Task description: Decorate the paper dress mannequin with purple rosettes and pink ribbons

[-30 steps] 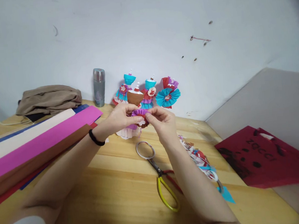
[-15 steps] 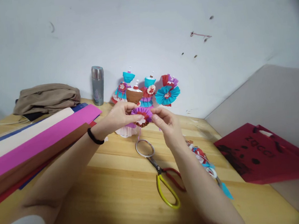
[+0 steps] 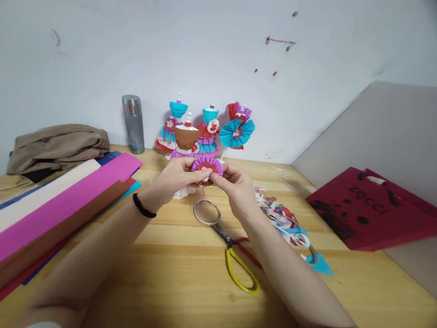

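Both my hands grip a small pleated paper rosette [image 3: 206,163], purple at the rim, with red and a pale flower at its centre. My left hand [image 3: 179,178] pinches its left side, thumb across the front. From the right, my right hand [image 3: 236,183] presses its thumb at the lower edge, close to the left thumb. Right behind stands a paper dress figure with a brown bodice [image 3: 186,137], its skirt partly hidden by my left hand. Below the rosette lie a metal ring [image 3: 207,212] and scissors [image 3: 232,253] with yellow and red handles.
More paper dress figures [image 3: 212,133] stand against the wall, beside a grey thermos [image 3: 133,124]. Coloured paper sheets [image 3: 64,212] and a brown cloth [image 3: 60,148] lie at left. Paper scraps [image 3: 285,219] and a red bag [image 3: 381,210] are at right.
My right thumb has moved left onto the rosette's lower front, closer to my left thumb. The whole view has shifted slightly, and more of the brown-bodiced figure shows.
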`<state>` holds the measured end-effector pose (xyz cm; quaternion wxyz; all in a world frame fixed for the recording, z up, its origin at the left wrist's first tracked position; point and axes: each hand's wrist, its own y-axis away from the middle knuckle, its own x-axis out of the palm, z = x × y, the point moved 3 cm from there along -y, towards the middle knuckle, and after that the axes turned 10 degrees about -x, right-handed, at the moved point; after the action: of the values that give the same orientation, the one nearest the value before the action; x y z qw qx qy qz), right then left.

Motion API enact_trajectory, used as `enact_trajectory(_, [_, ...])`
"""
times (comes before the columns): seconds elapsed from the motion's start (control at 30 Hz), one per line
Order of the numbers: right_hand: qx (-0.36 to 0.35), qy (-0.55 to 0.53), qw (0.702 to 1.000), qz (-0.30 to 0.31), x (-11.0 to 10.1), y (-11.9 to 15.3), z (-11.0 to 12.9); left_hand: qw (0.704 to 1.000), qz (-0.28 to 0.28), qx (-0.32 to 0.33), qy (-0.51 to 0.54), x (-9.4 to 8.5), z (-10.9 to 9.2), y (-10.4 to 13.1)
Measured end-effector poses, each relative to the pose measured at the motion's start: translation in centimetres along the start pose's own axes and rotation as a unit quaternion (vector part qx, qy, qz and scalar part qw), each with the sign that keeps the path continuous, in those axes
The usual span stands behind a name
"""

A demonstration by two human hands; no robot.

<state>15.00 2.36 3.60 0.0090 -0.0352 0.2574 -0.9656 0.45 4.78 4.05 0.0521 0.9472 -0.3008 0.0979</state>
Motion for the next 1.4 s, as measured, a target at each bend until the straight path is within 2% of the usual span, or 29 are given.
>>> enact_trajectory(0.1, [0.000, -0.006, 1.000, -0.008, -0.3, 0.0, -0.1, 0.999, -0.027, -0.008, 0.025, 0.1, 0.3, -0.1])
enact_trajectory(0.3, [0.011, 0.030, 0.999, -0.015, -1.0, 0.3, 0.0, 0.997, -0.025, 0.002, 0.073, -0.1, 0.0, -0.2])
enact_trajectory(0.6, [-0.010, 0.059, 0.998, -0.030, -1.2, -0.6, 0.3, 1.000, 0.004, -0.011, 0.011, -0.4, 0.3, -0.4])
enact_trajectory(0.97, [0.008, 0.082, 0.997, 0.000, -2.1, 0.4, 0.1, 0.998, 0.041, -0.018, 0.054, -0.1, 0.1, -0.5])
enact_trajectory(1.2, [0.017, 0.082, 0.996, 0.004, -1.7, -0.7, 0.1, 0.998, 0.048, -0.035, -0.019, -0.1, 0.4, -0.4])
enact_trajectory(1.33, [0.010, 0.091, 0.995, 0.028, -1.5, -1.6, 0.5, 0.996, 0.077, -0.032, -0.036, 0.0, 0.4, -0.5])
enact_trajectory(1.4, [0.007, 0.092, 0.995, 0.039, -1.4, -2.0, 0.6, 0.996, 0.068, -0.033, -0.038, -0.1, 0.4, -0.5])
